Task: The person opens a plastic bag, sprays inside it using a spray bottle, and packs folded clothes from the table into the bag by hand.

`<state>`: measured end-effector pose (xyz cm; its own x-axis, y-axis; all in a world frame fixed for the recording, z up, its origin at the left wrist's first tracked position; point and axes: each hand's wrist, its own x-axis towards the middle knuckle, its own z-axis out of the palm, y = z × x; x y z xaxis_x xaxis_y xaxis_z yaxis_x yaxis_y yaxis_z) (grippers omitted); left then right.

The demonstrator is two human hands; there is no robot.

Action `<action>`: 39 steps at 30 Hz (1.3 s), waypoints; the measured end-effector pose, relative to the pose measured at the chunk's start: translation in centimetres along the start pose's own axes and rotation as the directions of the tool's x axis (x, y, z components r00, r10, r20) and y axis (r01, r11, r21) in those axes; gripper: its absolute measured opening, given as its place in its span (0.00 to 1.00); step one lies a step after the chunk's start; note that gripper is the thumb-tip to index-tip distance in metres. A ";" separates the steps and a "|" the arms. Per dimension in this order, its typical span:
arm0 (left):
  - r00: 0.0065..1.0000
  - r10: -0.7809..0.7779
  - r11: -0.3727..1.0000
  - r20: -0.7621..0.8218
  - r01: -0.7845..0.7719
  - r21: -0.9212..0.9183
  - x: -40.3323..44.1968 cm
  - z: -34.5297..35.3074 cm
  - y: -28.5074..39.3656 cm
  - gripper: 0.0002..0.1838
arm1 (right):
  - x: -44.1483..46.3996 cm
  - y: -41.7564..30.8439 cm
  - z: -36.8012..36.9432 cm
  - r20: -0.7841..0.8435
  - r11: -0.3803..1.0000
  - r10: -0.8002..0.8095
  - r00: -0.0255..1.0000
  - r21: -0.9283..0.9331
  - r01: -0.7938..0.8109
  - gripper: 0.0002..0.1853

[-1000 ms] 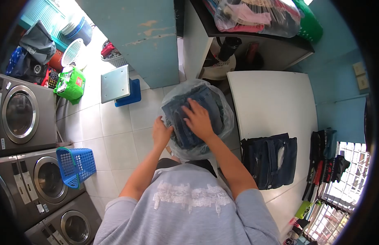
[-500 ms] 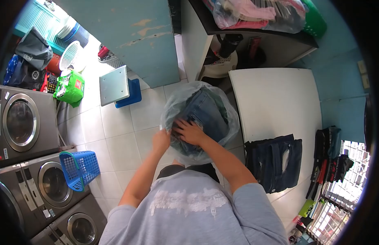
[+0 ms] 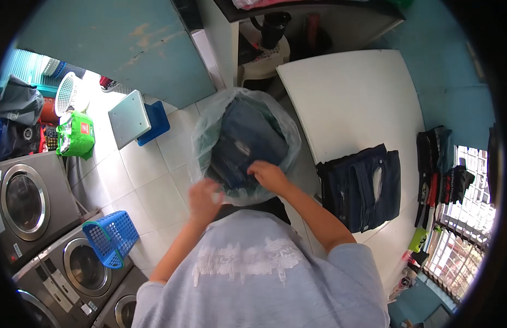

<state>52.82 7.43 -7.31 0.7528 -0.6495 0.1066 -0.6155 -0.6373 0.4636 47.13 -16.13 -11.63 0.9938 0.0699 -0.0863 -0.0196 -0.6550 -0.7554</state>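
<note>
Folded blue jeans (image 3: 248,128) lie inside a large clear plastic bag (image 3: 206,123) that stands open on the floor in front of me. At the near left part of the bag's rim is my left hand (image 3: 205,198), its fingers smeared by motion. My right hand (image 3: 268,177) is over the near right side of the jeans, fingers bent and close together at their edge; whether cloth is pinched in them is hidden. To the right, dark folded jeans (image 3: 360,191) rest on a white table (image 3: 352,98).
Grey front-loading machines (image 3: 24,202) are stacked at the left, with a blue basket (image 3: 111,238) before them. A small white-topped stool (image 3: 130,120) and a green bag (image 3: 75,134) stand on the tiled floor. Dark clothes (image 3: 431,175) hang by the barred window at right.
My right hand has drawn back from the middle of the jeans toward the near rim. My left hand has shifted slightly along the rim. The camera view has turned and shifted.
</note>
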 end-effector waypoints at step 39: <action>0.920 0.106 0.966 0.377 -0.185 0.179 15.4 9.3 2.3 0.46 | -3.3 1.7 -3.1 -0.263 0.715 0.693 0.672 0.128 -0.687 0.16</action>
<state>60.81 -7.85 -12.79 0.5396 -0.8215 -0.1842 -0.7755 -0.5702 0.2712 44.15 -19.85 -10.60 0.6827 -0.6045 -0.4105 -0.7110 -0.4199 -0.5641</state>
